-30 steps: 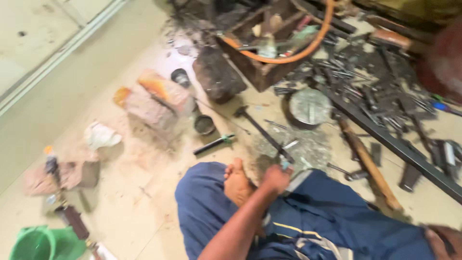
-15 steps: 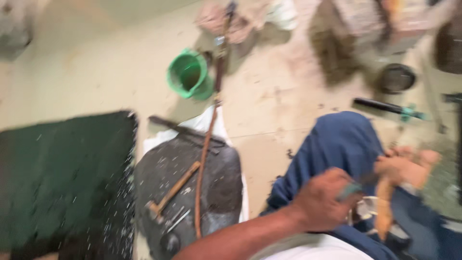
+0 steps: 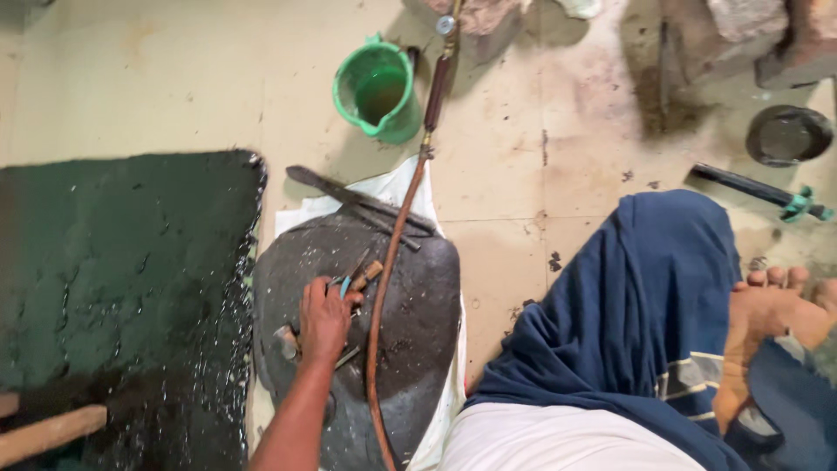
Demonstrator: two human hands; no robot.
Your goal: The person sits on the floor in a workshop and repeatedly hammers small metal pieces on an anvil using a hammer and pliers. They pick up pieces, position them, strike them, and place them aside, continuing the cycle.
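Observation:
My left hand [image 3: 324,318] rests on a dark round stone slab [image 3: 418,314] that lies on a white cloth. Its fingers are closed around a small blue-handled tool [image 3: 344,284]. Right under the hand lies a hammer with a wooden handle [image 3: 367,274], its head [image 3: 284,342] beside my wrist. A long copper-coloured rod [image 3: 388,262] runs across the slab just right of the hand. My right hand is out of view. My knee in blue cloth [image 3: 645,305] and my bare foot [image 3: 776,305] are at the right.
A green plastic jug [image 3: 379,87] stands beyond the slab. A wet dark mat [image 3: 113,279] fills the left, with a wooden handle [image 3: 44,434] at its lower corner. Flat metal bars [image 3: 349,199] lie on the slab's far edge. Bricks [image 3: 741,35], a black bowl [image 3: 789,135] and a black green-tipped tool [image 3: 758,187] sit top right.
The view has swung from the cluttered tool pile to the slab and mat. My left hand moved from in front of my knee onto the slab, over the hammer.

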